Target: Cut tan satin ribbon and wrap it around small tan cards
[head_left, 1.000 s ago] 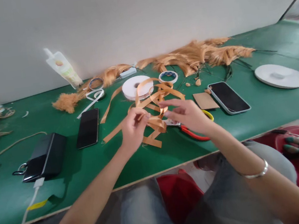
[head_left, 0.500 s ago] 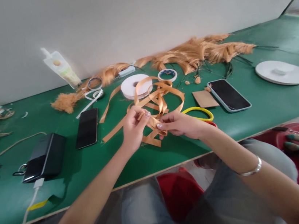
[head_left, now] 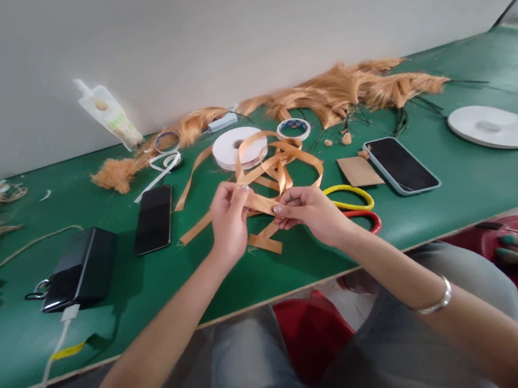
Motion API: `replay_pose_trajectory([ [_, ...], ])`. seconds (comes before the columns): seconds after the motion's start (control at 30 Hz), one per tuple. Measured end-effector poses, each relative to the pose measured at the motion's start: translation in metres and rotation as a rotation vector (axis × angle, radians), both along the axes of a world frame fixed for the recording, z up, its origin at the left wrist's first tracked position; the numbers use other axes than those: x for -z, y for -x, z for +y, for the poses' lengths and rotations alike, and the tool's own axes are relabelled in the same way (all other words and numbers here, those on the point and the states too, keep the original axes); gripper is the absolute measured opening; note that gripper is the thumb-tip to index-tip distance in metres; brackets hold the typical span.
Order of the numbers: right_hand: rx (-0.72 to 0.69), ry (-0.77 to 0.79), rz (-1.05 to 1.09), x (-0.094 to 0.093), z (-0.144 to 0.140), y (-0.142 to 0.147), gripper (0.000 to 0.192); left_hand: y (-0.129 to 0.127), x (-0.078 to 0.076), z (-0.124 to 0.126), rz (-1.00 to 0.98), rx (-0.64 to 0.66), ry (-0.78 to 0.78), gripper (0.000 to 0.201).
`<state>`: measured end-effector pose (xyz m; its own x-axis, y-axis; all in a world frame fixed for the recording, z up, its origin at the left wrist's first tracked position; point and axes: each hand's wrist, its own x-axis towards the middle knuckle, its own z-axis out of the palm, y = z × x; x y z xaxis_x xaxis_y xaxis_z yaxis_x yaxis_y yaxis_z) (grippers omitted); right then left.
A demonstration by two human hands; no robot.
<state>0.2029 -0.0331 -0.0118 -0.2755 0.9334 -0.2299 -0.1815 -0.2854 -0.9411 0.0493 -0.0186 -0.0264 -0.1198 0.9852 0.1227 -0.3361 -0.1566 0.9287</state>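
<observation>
Since a second ago, the right hand (head_left: 311, 209) has been drawn in from an open, spread pose to close on the orange ribbon (head_left: 264, 177), and the scissors (head_left: 358, 203) beside it have been uncovered. A short flat stretch of ribbon is held taut between both hands, just above the worktop (head_left: 454, 190). The left hand (head_left: 228, 214) is raised with the wrist bent, thumb and fingers (head_left: 234, 192) pinched shut on the ribbon's left end. The right hand is laid lower, palm down, fingers curled tight on the right end. Loose loops of the ribbon are piled behind the hands and trail down toward the worktop's near edge. A white spool (head_left: 236, 148) and a tape roll (head_left: 293, 129) are set just beyond the loops. A dark phone (head_left: 153, 219) lies to the left, a card (head_left: 358, 171) and a second phone (head_left: 401, 164) to the right. Bare green surface is left in front of the hands, up to the near edge.
</observation>
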Motion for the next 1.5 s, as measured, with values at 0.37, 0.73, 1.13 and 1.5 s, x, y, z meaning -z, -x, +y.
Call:
replay_pose_trajectory([
  [0.37, 0.068, -0.031, 0.08, 0.007, -0.011, 0.017, 0.035, -0.018, -0.004, -0.017, -0.121, 0.388, 0.227, 0.041],
  [0.73, 0.02, -0.718, -0.573, -0.016, -0.001, -0.016, 0.028, -0.01, 0.0, -0.014, 0.177, 0.482, 0.153, 0.022],
  [1.13, -0.034, -0.648, -0.62, -0.024, -0.002, -0.022, 0.012, -0.009, -0.01, -0.022, 0.494, 0.849, 0.203, 0.04],
  [1.5, 0.026, -0.515, -0.596, -0.019, -0.001, -0.019, 0.015, -0.01, -0.008, -0.021, -0.02, 0.828, 0.483, 0.036],
])
